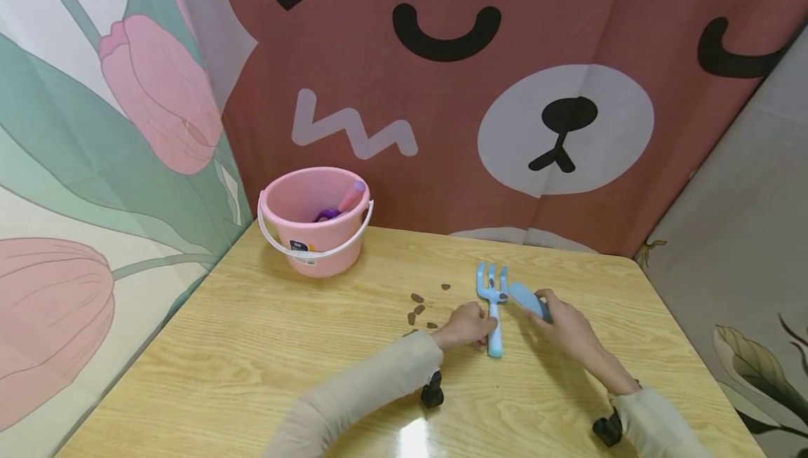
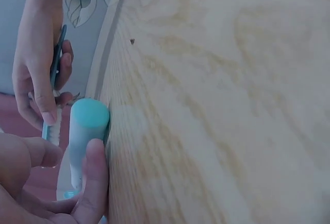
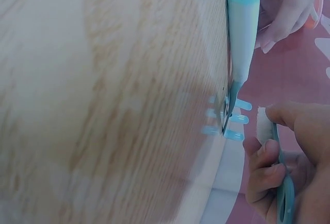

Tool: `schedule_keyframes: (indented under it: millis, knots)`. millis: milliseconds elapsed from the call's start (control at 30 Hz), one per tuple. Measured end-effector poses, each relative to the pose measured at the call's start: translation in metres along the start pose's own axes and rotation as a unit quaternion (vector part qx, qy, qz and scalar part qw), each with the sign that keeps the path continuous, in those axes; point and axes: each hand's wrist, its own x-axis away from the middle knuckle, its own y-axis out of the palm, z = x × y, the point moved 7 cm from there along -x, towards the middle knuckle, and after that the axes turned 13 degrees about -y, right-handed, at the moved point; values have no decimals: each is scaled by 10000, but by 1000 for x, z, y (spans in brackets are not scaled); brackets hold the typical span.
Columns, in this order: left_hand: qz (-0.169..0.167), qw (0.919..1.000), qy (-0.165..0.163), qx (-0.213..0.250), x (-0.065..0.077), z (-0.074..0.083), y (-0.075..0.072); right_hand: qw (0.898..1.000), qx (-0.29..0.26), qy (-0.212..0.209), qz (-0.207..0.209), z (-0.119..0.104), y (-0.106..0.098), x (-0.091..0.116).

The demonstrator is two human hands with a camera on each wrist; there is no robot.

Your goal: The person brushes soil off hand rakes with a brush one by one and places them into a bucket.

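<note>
A light-blue toy hand fork [image 1: 495,328] lies on the table, its tines pointing away from me. Brown flecks [image 1: 503,297] sit on its tines. My left hand [image 1: 466,326] is at the handle from the left, its curled thumb and fingers about it; the handle's turquoise end [image 2: 90,113] shows large in the left wrist view. In my right hand [image 1: 568,325] I grip a blue brush [image 1: 532,301] just right of the tines. White bristles [image 3: 264,126] show in the right wrist view, facing the fork, with a small gap between.
Several brown flat pieces [image 1: 417,297] are scattered left of the fork. A pink bucket [image 1: 325,240] with a white handle stands at the back left, holding purple and pink items [image 1: 352,196]. Behind the wooden table [image 1: 252,367] hangs a printed bear cloth [image 1: 442,107].
</note>
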Motion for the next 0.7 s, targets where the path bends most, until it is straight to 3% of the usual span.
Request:
schedule_keyframes:
  millis: [400,700]
  knots:
    - [-110,9967,459,-659,9,9,1,10000,-80,-31,-33,-2,5,1]
    - [101,9957,193,-901,0,9,4,9999,-127,-62,-7,-4,7,-1]
